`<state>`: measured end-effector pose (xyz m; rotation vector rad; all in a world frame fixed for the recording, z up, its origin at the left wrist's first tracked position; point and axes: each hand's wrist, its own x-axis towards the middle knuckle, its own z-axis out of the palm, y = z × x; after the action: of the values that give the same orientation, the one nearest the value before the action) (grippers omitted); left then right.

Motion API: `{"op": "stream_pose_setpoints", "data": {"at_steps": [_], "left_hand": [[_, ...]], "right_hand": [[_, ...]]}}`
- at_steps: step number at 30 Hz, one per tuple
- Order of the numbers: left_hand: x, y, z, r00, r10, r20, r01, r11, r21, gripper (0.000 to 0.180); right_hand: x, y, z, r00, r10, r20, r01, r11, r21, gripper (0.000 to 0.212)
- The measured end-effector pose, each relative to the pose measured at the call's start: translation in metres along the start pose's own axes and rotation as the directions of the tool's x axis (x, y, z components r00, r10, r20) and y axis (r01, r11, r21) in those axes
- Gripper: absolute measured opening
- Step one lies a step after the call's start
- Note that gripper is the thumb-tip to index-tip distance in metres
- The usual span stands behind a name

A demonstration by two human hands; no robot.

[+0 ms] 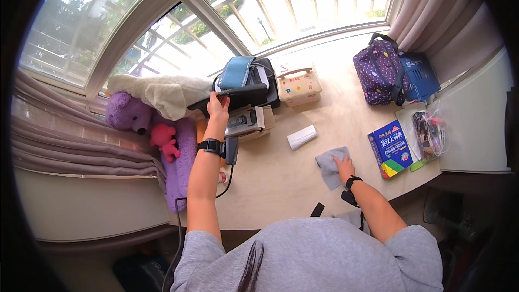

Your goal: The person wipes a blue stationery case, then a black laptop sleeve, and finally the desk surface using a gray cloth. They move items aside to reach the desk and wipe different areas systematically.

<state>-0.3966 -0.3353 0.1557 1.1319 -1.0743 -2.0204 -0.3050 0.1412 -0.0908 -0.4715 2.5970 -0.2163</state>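
Observation:
My left hand (218,106) is closed around a long black object (246,96) with a smooth rounded body, whose exact kind I cannot make out. The object lies slantwise in front of a black case or bag (272,78) and a blue pouch (236,72). Just below it is an opened cardboard box (248,121) with a dark item inside. On the right side of the table, my right hand (344,168) presses on a folded grey cloth (327,166), fingers bent over its edge. A white folded paper or tissue pack (301,137) lies between the two hands.
A purple teddy bear (130,112), a small pink bear (165,141) and a cream plush cloth (162,93) crowd the left. Behind stands a cream handled box (299,86). At right are a purple patterned bag (378,70), a blue box (420,78), a dictionary (390,148) and a clear bag (430,135).

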Motion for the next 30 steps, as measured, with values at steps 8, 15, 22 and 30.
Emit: {"op": "stream_pose_setpoints", "data": {"at_steps": [8,15,22,30], "left_hand": [[-0.152,0.054,0.017,0.889,0.167,0.426,-0.162,0.986,-0.049,0.016],[-0.242,0.058,-0.014,0.704,-0.058,0.708,-0.012,0.996,0.093,0.015],[-0.323,-0.014,-0.043,0.455,-0.298,0.839,-0.299,0.836,0.459,0.031],[-0.294,-0.069,-0.119,0.792,0.251,0.557,-0.61,0.279,0.742,0.068]], "right_hand": [[0.002,-0.002,-0.042,0.956,0.029,0.293,-0.038,0.999,0.023,0.053],[-0.023,-0.044,-0.163,0.973,-0.209,-0.094,0.19,0.506,0.841,0.062],[-0.093,-0.119,-0.206,0.86,-0.488,0.148,-0.195,-0.047,0.98,0.076],[-0.121,-0.12,-0.164,0.806,-0.575,0.138,-0.394,-0.348,0.851,0.046]]}}
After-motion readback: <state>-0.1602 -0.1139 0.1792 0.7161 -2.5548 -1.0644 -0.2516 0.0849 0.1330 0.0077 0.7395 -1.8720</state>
